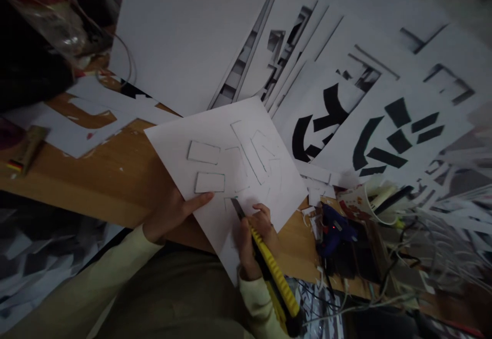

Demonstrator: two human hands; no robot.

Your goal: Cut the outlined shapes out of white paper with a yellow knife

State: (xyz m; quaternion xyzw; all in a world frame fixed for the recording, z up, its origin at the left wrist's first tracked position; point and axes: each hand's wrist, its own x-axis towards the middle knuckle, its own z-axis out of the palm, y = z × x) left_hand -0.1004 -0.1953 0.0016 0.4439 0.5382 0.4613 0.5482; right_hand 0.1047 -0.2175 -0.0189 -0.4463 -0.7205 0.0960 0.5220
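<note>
My right hand (258, 234) is wrapped round a yellow and black utility knife (274, 272). Its blade is out, and the tip is at a drawn line on a white sheet (215, 123). Thin outlines of rectangles and curved strips are marked across this sheet, which lies tilted over the table's front edge. My left hand (172, 215) grips the near left edge of the sheet, thumb stretched over the top beside a drawn rectangle (209, 182). The other left fingers are hidden under the sheet.
Behind stand white boards with cut-out shapes (400, 141), some showing black. A blue glue gun (336, 228) and a paper cup (371, 203) holding tools are on the right, near tangled cables. Paper offcuts (92, 123) and a brush (28, 146) lie left on the wooden table (126, 190).
</note>
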